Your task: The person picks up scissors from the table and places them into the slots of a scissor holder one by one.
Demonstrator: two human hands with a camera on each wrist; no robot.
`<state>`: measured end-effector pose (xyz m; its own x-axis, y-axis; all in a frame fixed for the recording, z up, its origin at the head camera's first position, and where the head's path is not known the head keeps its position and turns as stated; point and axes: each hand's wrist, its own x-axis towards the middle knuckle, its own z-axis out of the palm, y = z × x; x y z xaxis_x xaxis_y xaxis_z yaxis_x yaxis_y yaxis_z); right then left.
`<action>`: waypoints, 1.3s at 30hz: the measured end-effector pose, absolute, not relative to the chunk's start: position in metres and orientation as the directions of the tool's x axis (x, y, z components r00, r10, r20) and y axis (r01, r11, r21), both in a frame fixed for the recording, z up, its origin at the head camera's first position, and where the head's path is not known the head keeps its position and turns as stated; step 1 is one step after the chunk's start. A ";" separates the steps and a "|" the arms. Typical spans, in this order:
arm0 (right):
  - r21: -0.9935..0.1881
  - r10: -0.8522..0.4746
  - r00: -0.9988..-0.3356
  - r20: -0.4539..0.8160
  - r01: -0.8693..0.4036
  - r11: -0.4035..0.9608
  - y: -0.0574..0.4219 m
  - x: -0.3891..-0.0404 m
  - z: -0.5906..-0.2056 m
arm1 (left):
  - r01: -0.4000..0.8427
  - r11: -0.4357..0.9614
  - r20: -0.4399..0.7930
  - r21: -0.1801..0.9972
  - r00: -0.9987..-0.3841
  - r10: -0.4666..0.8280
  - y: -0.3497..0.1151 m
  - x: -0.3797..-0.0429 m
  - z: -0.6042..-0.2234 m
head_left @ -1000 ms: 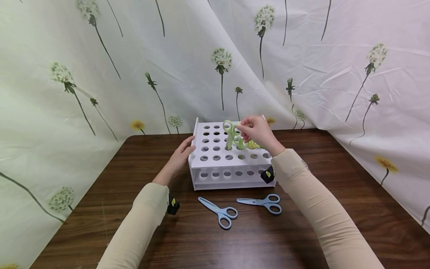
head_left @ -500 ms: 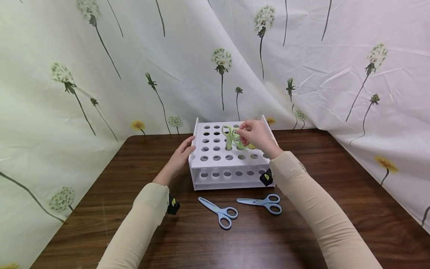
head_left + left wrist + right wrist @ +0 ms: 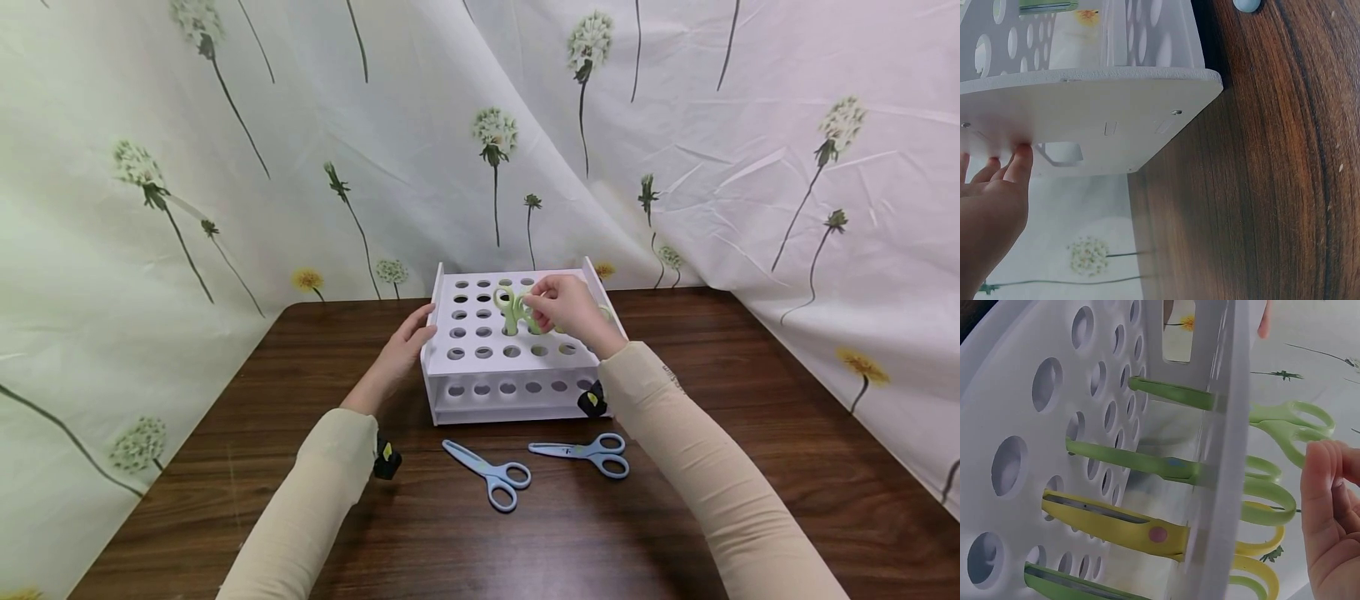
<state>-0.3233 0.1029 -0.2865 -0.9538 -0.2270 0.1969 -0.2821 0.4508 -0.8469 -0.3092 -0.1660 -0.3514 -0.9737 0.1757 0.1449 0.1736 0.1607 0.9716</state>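
Observation:
My right hand (image 3: 566, 308) pinches one handle loop of light green scissors (image 3: 512, 315), which stand blades-down in a white rack (image 3: 525, 367) full of round holes. The right wrist view shows their blade tip at a hole of the lower shelf, with the fingertips of the right hand (image 3: 1332, 512) at the loop. Beside them stand another green pair (image 3: 1135, 462), a yellow pair (image 3: 1122, 528) and one more green pair (image 3: 1079, 584). My left hand (image 3: 405, 342) rests on the rack's left side panel (image 3: 1097, 119), its fingertips against the outer face.
Two blue scissors lie on the brown wooden table (image 3: 300, 500) in front of the rack: one pair (image 3: 480, 467) at the left, another pair (image 3: 581, 452) at the right. A white curtain (image 3: 420, 125) with printed flowers hangs behind and along the sides.
My right hand has moved down and slightly left, and the green scissors it pinches have sunk lower into the rack. My left hand stays in place on the side panel.

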 end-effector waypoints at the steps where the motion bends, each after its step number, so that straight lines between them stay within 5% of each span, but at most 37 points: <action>1: -0.846 -0.230 -0.953 0.200 -0.286 0.449 0.103 -0.324 -0.287 | 0.176 0.162 0.148 0.971 -0.973 0.175 -0.166 -0.309 -0.351; 39: -0.823 -0.228 -0.966 0.120 -0.226 0.522 0.101 -0.322 -0.293 | 0.174 0.156 0.145 0.972 -0.973 0.182 -0.167 -0.308 -0.351</action>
<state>-0.3223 0.1014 -0.2932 -0.9661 -0.2283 0.1205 -0.2259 0.5216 -0.8227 -0.3076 -0.1674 -0.3509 -0.9725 0.1819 0.1452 0.1743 0.1559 0.9723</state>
